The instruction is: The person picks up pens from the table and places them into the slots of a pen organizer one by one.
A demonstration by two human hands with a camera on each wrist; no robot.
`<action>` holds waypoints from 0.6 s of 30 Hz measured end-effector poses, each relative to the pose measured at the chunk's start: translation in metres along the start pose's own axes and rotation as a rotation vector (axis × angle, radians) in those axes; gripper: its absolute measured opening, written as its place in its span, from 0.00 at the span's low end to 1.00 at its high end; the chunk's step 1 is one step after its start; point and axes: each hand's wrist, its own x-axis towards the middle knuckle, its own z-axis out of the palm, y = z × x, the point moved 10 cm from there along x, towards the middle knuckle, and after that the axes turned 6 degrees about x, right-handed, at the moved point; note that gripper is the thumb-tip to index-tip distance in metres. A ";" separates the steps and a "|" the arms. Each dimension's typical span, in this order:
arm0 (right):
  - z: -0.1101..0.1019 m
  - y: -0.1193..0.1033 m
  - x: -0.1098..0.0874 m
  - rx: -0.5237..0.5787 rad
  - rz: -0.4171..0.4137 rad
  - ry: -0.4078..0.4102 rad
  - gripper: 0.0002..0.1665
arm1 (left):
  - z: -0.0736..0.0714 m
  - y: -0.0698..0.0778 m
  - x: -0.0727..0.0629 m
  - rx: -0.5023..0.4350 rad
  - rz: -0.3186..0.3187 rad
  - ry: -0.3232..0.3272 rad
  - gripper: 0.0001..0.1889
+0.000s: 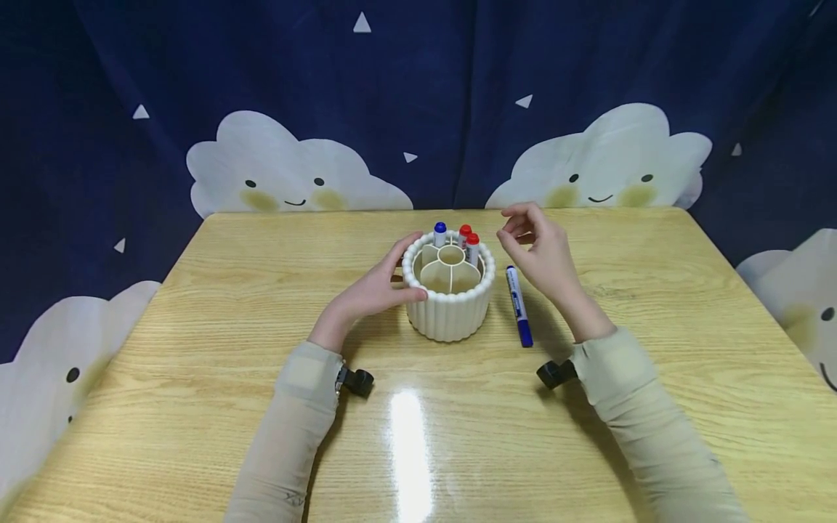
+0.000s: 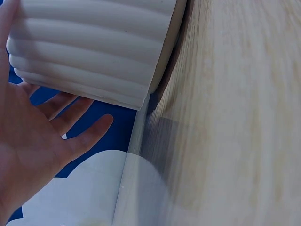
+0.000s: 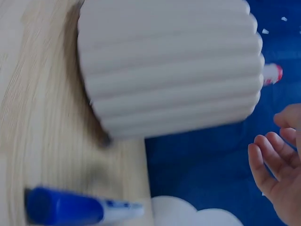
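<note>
A cream ribbed pen holder (image 1: pixel 449 317) with a scalloped rim and several compartments stands upright on the table. My left hand (image 1: pixel 368 292) holds it by its left side, thumb at the near rim and fingers round toward the back. Inside stand a blue-topped marker (image 1: pixel 440 235) at the back and two red-topped markers, one red marker (image 1: pixel 465 232) just behind the other red marker (image 1: pixel 472 248). My right hand (image 1: pixel 543 254) hovers right of the holder, fingers loosely bent and holding nothing. Below it lies a blue-and-white marker (image 1: pixel 519 306), its blue cap (image 3: pixel 61 207) toward me.
The wooden table (image 1: pixel 216 319) ends at a dark blue curtain (image 1: pixel 451 87) printed with white clouds and triangles. Each wrist carries a small black camera, the left camera (image 1: pixel 357 382) and the right camera (image 1: pixel 556 374). Light glares off the table's front part.
</note>
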 end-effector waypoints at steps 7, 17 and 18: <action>0.003 0.036 -0.003 -0.096 0.121 -0.090 0.15 | 0.000 0.000 0.000 -0.004 -0.003 -0.001 0.47; 0.032 0.085 -0.019 -0.315 0.331 -0.437 0.24 | 0.000 0.000 0.000 0.002 -0.003 0.002 0.47; 0.034 0.089 -0.021 -0.331 0.350 -0.464 0.25 | 0.000 0.000 0.000 0.005 -0.005 0.002 0.47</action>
